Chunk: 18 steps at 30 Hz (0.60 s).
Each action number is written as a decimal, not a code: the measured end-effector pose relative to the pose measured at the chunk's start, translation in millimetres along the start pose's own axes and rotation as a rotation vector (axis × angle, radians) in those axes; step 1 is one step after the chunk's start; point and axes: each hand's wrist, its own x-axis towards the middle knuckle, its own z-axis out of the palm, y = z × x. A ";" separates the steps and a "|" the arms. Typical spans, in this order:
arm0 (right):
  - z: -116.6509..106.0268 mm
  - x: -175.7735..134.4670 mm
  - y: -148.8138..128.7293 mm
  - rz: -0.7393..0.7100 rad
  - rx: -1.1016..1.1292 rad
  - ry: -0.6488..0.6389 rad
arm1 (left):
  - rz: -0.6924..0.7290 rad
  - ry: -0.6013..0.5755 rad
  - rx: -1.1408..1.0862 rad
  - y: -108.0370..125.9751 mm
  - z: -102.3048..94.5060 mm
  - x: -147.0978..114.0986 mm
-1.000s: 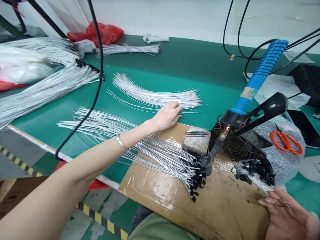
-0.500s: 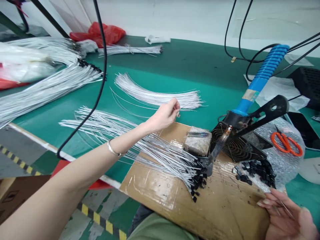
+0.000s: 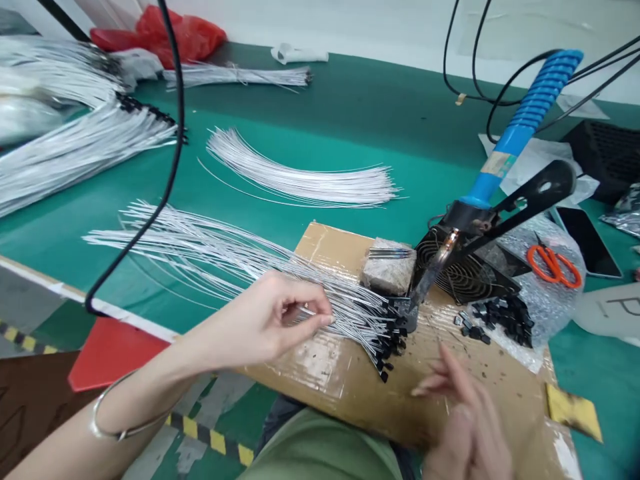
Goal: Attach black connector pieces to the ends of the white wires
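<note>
My left hand [image 3: 295, 317] is closed in a pinch above a bundle of white wires [image 3: 250, 250]. A thin white wire appears to be between its thumb and forefinger, though it barely shows against the bundle. Small black connectors [image 3: 387, 340] cap the bundle's right ends, which lie on a brown cardboard sheet [image 3: 350, 400]. Over the cardboard at lower right is my right hand [image 3: 465, 420], blurred, with its forefinger stretched forward. Thin metal tweezers showed in it earlier; now they are mostly hidden. Loose black connectors [image 3: 507, 320] lie in a pile beyond it.
A blue-handled soldering iron [image 3: 525, 127] stands tilted over a black fan [image 3: 450, 267], beside a greyish block [image 3: 387, 270]. Orange scissors [image 3: 553, 263] rest on bubble wrap. Behind lies a second white wire bundle [image 3: 300, 177]. A black cable [image 3: 175, 133] hangs at left.
My left hand has drawn back from the rear wire bundle toward me, over the front bundle. My right hand has moved left across the cardboard. The view has shifted slightly.
</note>
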 end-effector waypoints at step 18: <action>23.4 -4.5 -60.5 0.252 0.381 -0.163 | -0.006 -0.069 -0.072 12.1 28.9 -1.9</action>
